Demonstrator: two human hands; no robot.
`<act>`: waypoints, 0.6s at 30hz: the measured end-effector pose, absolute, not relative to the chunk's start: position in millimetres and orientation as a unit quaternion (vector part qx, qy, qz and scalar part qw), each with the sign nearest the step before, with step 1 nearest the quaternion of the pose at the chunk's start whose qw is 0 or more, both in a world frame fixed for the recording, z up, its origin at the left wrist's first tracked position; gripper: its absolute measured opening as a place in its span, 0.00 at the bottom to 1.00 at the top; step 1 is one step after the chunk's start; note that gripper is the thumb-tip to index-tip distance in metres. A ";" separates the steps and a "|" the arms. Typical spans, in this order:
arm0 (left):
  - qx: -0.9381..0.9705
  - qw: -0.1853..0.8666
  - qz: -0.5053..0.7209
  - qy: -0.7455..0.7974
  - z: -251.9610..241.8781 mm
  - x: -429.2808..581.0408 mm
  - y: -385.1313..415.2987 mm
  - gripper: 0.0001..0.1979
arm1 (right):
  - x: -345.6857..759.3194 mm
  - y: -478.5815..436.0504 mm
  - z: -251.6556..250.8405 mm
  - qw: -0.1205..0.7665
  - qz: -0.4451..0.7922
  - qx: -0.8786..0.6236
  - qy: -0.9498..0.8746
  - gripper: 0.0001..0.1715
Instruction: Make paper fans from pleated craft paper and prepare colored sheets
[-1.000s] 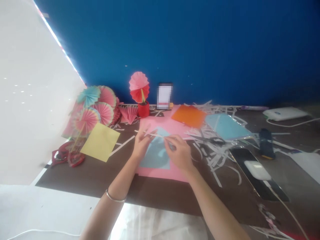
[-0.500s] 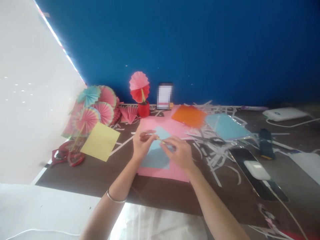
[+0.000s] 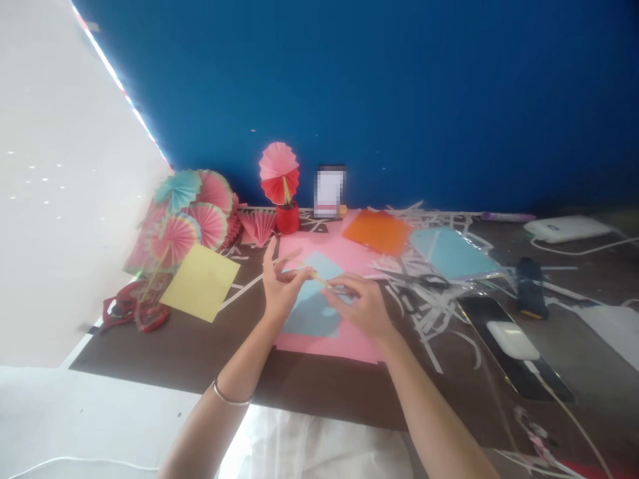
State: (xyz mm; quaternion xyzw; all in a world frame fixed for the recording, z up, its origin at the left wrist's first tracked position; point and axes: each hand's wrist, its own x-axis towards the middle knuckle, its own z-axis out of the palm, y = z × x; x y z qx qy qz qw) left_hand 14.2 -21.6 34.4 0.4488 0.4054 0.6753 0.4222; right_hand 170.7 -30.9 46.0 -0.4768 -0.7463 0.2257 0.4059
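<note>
Between my hands is a thin yellowish strip [image 3: 319,278], held above a light blue sheet [image 3: 313,313] that lies on pink paper [image 3: 357,342]. My left hand [image 3: 282,286] pinches its left end between thumb and a finger, the other fingers raised and spread. The right end is pinched in the fingers of my right hand [image 3: 360,303]. Something grey also shows at the right fingers, too blurred to make out.
Left are a yellow sheet [image 3: 202,282], pleated paper fans [image 3: 172,241] and red-handled scissors [image 3: 150,316]. Behind stands a red pot [image 3: 287,218] with a paper flower. Orange paper [image 3: 378,231], white strips [image 3: 429,313], a blue packet [image 3: 454,253] and a phone [image 3: 484,319] lie right.
My left fingers have lifted and spread more. A longer stretch of the strip shows between my hands, and my right hand has shifted slightly right.
</note>
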 end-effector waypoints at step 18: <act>0.706 -0.028 0.536 0.462 17.9 5.8 -22.0 0.18 | 184.2 -17.9 61.9 0.300 0.282 -0.482 -0.773 0.10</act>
